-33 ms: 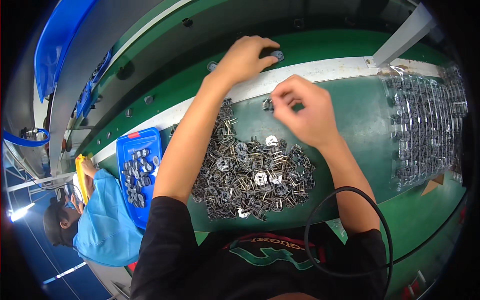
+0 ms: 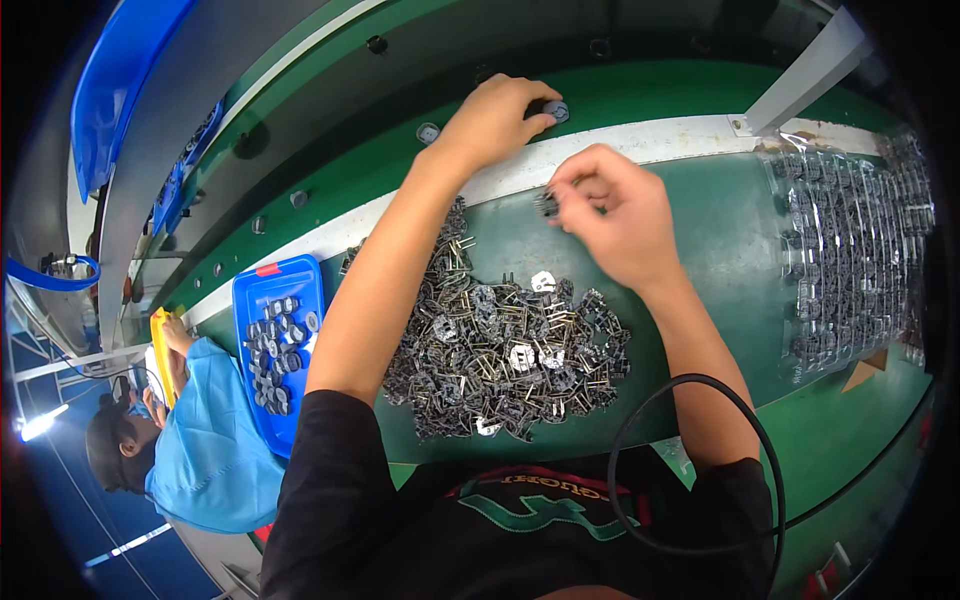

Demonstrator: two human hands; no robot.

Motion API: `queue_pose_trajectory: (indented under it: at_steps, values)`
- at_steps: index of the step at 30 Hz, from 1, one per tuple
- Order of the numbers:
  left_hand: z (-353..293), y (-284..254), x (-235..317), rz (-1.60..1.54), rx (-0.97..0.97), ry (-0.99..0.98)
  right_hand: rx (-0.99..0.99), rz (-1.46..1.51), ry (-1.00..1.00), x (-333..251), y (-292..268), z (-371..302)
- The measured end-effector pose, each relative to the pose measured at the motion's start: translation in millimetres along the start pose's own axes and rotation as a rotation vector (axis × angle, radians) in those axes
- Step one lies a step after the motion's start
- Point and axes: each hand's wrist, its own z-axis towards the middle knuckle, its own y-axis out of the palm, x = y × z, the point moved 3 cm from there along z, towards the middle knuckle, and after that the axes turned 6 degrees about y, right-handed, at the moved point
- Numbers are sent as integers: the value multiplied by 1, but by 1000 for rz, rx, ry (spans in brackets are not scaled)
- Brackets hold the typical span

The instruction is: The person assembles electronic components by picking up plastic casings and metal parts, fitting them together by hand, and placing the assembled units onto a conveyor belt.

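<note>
My left hand reaches over the green belt. Its thumb and fingertips close around the edge of a grey rounded part there. Close to its wrist lies another grey rounded part. My right hand is raised over the green tabletop, pinching a small dark part with thin metal pins; fingers hide some of it. Between my forearms spreads a heap of dark pinned parts, a few pale plates showing among them.
A blue tray with grey rounded parts stands left of my left arm. Stacked clear plastic packs of parts lie at right. A white rail borders the belt. A black cable loops over my right arm. A co-worker in blue sits left.
My right hand has shifted slightly right with the pinned part, which has turned so its pins show more. Grey parts on the belt have moved very slightly right, my left hand along with them.
</note>
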Motion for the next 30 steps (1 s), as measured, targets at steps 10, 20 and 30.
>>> queue_pose_trajectory:
  at_steps: [10,20,30]
  values:
    - [-85,-44,69,-1049,208,-662,-108,521,119,-11,-3,3]
    - [-144,-41,95,-1366,391,-675,-48,-341,-371,-29,24,-11]
    - [-146,-39,101,-1405,431,-697,-29,-396,-493,-31,41,-18]
